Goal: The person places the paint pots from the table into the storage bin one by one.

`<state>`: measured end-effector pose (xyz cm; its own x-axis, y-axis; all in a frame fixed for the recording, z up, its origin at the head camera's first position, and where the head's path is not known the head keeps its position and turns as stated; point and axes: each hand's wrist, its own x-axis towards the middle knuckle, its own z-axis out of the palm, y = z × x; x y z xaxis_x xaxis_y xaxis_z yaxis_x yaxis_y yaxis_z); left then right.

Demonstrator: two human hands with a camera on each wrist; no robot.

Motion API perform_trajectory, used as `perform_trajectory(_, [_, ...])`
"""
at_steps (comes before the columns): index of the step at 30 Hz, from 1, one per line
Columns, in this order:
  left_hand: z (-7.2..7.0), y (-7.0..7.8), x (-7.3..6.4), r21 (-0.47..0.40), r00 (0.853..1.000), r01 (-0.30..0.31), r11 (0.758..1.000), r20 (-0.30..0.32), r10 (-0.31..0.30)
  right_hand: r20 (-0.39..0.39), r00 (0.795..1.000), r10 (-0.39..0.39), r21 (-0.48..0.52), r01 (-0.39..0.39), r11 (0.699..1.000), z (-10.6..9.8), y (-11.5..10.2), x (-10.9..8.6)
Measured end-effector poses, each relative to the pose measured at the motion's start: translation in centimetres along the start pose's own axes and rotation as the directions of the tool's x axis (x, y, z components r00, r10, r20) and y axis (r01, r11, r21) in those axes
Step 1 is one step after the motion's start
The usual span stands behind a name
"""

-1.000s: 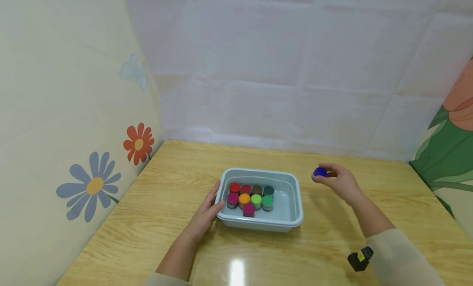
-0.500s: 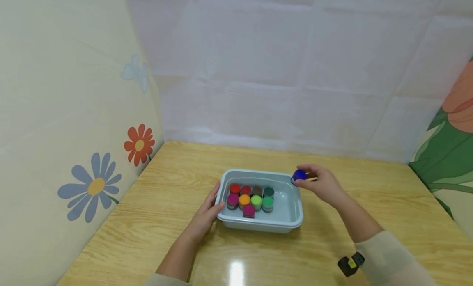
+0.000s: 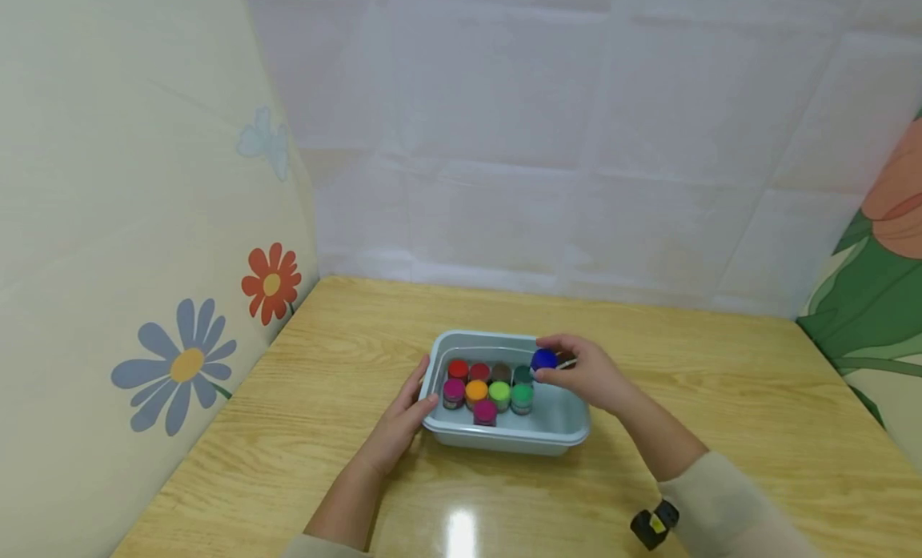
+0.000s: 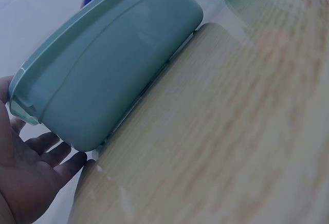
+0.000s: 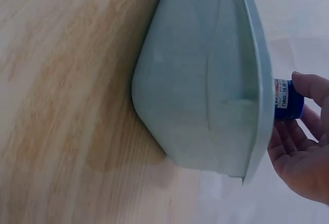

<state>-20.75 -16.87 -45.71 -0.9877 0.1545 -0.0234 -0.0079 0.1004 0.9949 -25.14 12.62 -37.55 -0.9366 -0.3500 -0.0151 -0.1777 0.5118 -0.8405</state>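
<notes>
A small paint jar with a blue lid point(image 3: 544, 359) is pinched between thumb and fingers of my right hand point(image 3: 589, 375), above the right part of a pale blue-green plastic basin point(image 3: 497, 441). In the right wrist view the label on the blue jar point(image 5: 289, 100) shows just beyond the basin's rim. My left hand point(image 3: 396, 430) holds the basin's left side, thumb over the rim and fingers along the outer wall. Inside stand several jars: red, dark red, brown and dark green behind; a purple jar point(image 3: 454, 391), orange, light green and green in front; a magenta jar point(image 3: 485, 412) nearest me.
The basin stands on a wood-grain table point(image 3: 288, 454). A white cloth backdrop point(image 3: 461, 142) hangs behind, with flower-patterned panels at left and right. A small black device point(image 3: 654, 526) is at the right sleeve.
My right hand has carried the blue jar leftward from beside the basin, past its right rim, to a place over the inside. The left hand and basin stay put.
</notes>
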Motion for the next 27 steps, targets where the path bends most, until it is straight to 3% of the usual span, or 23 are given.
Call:
perform_trajectory(15, [0.1, -0.1, -0.1, 0.004, 1.0, -0.002, 1.0, -0.012, 0.002, 0.124, 0.989, -0.075, -0.094, 0.087, 0.992, 3.6, 0.1, 0.6])
perform_trajectory(27, [0.0, 0.0, 0.0, -0.005, 1.0, 0.003, 1.0, -0.006, -0.003, 0.125, 0.99, 0.065, -0.215, -0.037, 0.976, 5.2, 0.0, 0.8])
